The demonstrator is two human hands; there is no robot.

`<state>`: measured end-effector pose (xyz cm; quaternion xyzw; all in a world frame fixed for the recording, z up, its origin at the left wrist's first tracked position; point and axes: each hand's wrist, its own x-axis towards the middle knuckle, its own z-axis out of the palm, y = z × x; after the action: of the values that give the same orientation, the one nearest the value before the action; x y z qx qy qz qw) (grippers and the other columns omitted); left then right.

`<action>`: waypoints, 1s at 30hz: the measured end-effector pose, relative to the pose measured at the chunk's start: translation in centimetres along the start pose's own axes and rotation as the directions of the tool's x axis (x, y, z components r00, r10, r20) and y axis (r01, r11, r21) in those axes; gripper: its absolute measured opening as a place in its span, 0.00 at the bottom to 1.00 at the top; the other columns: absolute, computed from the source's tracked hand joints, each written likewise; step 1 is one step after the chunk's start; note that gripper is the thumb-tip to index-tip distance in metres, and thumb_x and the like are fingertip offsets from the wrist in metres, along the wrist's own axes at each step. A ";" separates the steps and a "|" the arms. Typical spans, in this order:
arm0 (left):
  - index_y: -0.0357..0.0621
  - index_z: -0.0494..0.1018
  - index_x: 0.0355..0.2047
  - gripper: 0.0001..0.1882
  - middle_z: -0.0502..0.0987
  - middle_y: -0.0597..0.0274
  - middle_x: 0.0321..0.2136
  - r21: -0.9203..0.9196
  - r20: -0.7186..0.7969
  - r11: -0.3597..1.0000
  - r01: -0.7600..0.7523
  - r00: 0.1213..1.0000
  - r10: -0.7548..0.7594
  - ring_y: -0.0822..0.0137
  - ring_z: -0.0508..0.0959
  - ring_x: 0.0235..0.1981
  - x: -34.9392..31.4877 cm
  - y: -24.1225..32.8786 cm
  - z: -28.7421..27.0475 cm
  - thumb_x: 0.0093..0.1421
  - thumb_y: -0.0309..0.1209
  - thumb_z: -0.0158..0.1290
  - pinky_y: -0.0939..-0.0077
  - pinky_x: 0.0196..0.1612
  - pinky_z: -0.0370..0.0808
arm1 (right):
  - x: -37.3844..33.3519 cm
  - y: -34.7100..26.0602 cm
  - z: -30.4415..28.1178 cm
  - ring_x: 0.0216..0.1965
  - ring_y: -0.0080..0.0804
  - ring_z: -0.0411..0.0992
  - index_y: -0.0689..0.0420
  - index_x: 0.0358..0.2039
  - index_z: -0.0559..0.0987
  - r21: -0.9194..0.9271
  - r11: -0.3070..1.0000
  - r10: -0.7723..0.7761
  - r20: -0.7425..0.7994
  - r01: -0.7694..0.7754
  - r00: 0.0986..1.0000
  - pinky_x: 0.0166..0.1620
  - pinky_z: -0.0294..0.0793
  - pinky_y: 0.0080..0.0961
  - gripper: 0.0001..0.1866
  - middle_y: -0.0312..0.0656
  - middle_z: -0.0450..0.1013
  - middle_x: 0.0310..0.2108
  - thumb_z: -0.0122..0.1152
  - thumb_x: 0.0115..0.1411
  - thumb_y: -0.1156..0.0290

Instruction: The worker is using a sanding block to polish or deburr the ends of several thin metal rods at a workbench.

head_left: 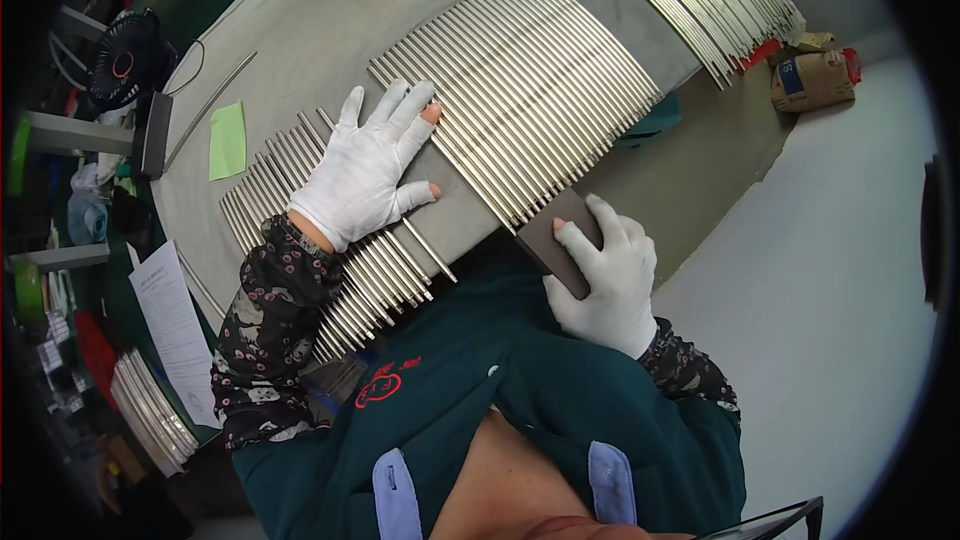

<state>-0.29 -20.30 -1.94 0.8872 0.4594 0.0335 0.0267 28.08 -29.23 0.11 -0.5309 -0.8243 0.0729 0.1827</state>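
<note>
My left hand (pixel 365 165), in a white glove with thumb and index fingertips bare, lies spread between two groups of thin metal rods. Its fingers reach the left edge of the large row of metal rods (pixel 520 80), which lie side by side on the table. Under and beside that wrist is a looser group of rods (pixel 385 275), partly hidden by the hand and sleeve. My right hand (pixel 620 285), also gloved with a bare fingertip, grips a dark grey rectangular block (pixel 565 235). The block is up against the near ends of the large row.
On the grey table (pixel 290 70) lie a green paper slip (pixel 228 140) and, at the far right, another bundle of rods (pixel 715 0). A black fan (pixel 125 60) stands left. A printed sheet (pixel 172 330) hangs near the left edge. A brown paper bag (pixel 815 80) sits right.
</note>
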 end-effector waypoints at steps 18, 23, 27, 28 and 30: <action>0.42 0.57 0.63 0.35 0.54 0.49 0.66 -0.082 -0.009 0.975 -0.206 0.978 0.206 0.45 0.54 0.67 12.7 1.1 0.4 0.62 0.51 0.46 0.42 0.67 0.44 | -0.6 9.5 -1.7 0.48 0.49 0.66 0.52 0.47 0.76 -0.104 0.961 0.217 -0.284 -0.255 0.934 0.49 0.65 0.41 0.29 0.54 0.65 0.55 0.67 0.39 0.68; 0.41 0.57 0.63 0.35 0.54 0.50 0.66 -0.035 -0.029 0.971 -0.238 0.971 0.237 0.47 0.53 0.67 17.4 1.6 1.0 0.63 0.51 0.44 0.43 0.67 0.45 | 0.5 11.5 -1.7 0.49 0.49 0.66 0.51 0.47 0.76 -0.091 0.956 0.242 -0.287 -0.278 0.927 0.50 0.64 0.41 0.29 0.53 0.65 0.55 0.67 0.39 0.68; 0.40 0.62 0.60 0.34 0.58 0.54 0.65 0.030 -0.139 0.967 -0.254 0.957 0.256 0.54 0.57 0.66 20.4 2.2 2.0 0.62 0.52 0.46 0.46 0.67 0.50 | -0.1 12.0 -1.4 0.49 0.49 0.66 0.51 0.48 0.75 -0.098 0.948 0.267 -0.275 -0.303 0.924 0.51 0.64 0.41 0.30 0.53 0.65 0.54 0.67 0.40 0.68; 0.40 0.62 0.60 0.34 0.59 0.55 0.64 0.034 -0.136 0.968 -0.248 0.959 0.250 0.54 0.57 0.66 20.9 2.2 2.1 0.62 0.52 0.46 0.46 0.67 0.50 | -0.3 12.2 -1.2 0.49 0.49 0.66 0.51 0.48 0.75 -0.098 0.948 0.265 -0.276 -0.301 0.924 0.51 0.64 0.41 0.30 0.53 0.65 0.54 0.67 0.40 0.68; 0.41 0.62 0.60 0.34 0.59 0.55 0.64 0.036 -0.137 0.970 -0.240 0.960 0.242 0.55 0.57 0.66 21.8 2.4 2.1 0.62 0.52 0.45 0.47 0.67 0.50 | -0.8 12.4 -1.1 0.49 0.49 0.66 0.51 0.48 0.75 -0.086 0.942 0.293 -0.270 -0.326 0.917 0.50 0.64 0.41 0.29 0.53 0.65 0.54 0.67 0.40 0.68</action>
<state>14.44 -3.93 -3.13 0.9321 0.3490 0.0948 -0.0183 39.31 -24.75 -2.94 -0.6703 -0.7026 -0.0207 0.2378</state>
